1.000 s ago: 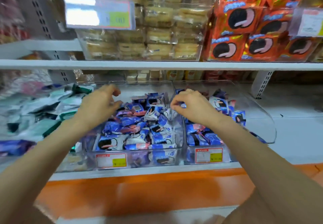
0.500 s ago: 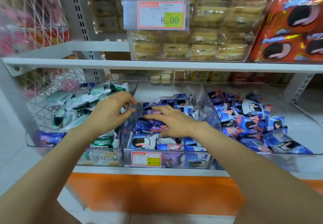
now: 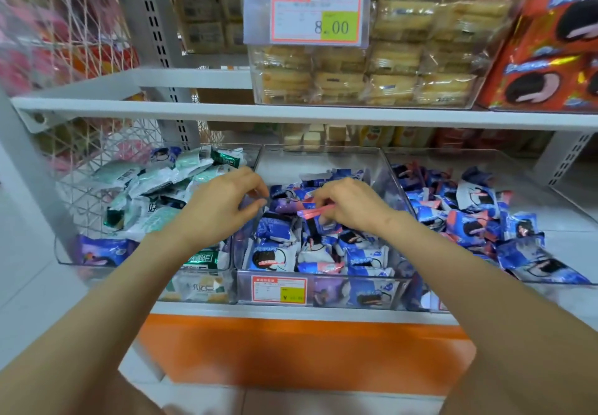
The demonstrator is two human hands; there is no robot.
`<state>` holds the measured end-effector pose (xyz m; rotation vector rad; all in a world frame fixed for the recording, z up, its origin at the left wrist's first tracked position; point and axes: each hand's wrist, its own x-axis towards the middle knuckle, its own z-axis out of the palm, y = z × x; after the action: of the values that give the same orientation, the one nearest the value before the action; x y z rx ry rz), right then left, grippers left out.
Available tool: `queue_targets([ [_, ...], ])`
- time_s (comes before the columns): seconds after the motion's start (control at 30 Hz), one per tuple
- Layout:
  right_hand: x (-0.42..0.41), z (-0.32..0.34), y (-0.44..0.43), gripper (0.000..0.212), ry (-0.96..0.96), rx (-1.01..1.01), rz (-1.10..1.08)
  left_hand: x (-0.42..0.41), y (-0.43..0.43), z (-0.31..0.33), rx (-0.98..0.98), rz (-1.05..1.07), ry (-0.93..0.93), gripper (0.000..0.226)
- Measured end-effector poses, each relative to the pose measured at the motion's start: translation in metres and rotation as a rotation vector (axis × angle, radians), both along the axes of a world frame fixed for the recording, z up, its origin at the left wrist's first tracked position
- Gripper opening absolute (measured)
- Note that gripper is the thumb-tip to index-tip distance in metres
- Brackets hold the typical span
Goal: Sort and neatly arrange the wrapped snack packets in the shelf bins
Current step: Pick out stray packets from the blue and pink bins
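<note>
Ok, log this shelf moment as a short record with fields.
setting: shop shelf, three clear bins on the lower shelf
left bin: mostly green and white packets
middle bin: blue packets, jumbled
right bin: blue packets, jumbled
left hand: at the wall between the left and middle bins, fingers curled
right hand: in the middle bin, pinching a pink-edged packet
price tag above: 8.00
</note>
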<state>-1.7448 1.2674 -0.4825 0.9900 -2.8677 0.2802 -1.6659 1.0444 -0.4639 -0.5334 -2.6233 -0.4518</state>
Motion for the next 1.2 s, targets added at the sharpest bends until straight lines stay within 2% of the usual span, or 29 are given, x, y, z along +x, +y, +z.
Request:
queue_targets([
  [0.07,0.003,0.008,0.008,0.007,-0.034,-0.104,-0.030,-0.001,0.004,-0.002,-0.025,-0.012,-0.011,0.009],
  [0.2,0.012,0.028,0.026,0.010,-0.009,-0.301,-0.082,-0.003,0.013,-0.006,-0.054,-0.027,-0.042,0.010],
  [0.37,0.017,0.038,0.052,0.010,0.070,-0.389,-0.147,-0.004,0.021,-0.012,-0.074,-0.035,-0.088,0.013],
  [0.53,0.020,0.039,0.067,0.016,0.048,-0.456,-0.218,-0.003,0.033,-0.017,-0.117,-0.051,-0.146,0.013],
  [0.63,0.023,0.031,0.063,0.013,-0.003,-0.343,-0.166,-0.002,0.039,-0.018,-0.137,-0.049,-0.164,0.016],
  [0.73,0.029,0.011,0.052,0.014,-0.052,-0.077,-0.031,0.000,0.041,-0.019,-0.171,-0.056,-0.180,0.018],
  [0.87,0.030,0.005,0.049,0.030,-0.103,0.208,0.038,0.004,0.034,-0.018,-0.154,-0.066,-0.151,0.017],
  [0.97,0.026,0.007,0.050,0.041,-0.174,0.205,0.010,0.008,0.024,-0.012,-0.112,-0.049,-0.091,0.011],
  [1.03,0.025,0.007,0.047,0.051,-0.148,0.166,0.029,0.011,0.015,-0.008,-0.070,-0.029,-0.051,0.009],
  [1.13,0.025,0.001,0.027,0.062,-0.072,0.234,0.191,0.017,0.002,-0.004,-0.019,-0.003,-0.035,0.032],
  [1.2,0.022,-0.012,0.010,0.063,-0.088,0.345,0.273,0.021,-0.005,-0.003,0.005,0.013,-0.043,0.035],
])
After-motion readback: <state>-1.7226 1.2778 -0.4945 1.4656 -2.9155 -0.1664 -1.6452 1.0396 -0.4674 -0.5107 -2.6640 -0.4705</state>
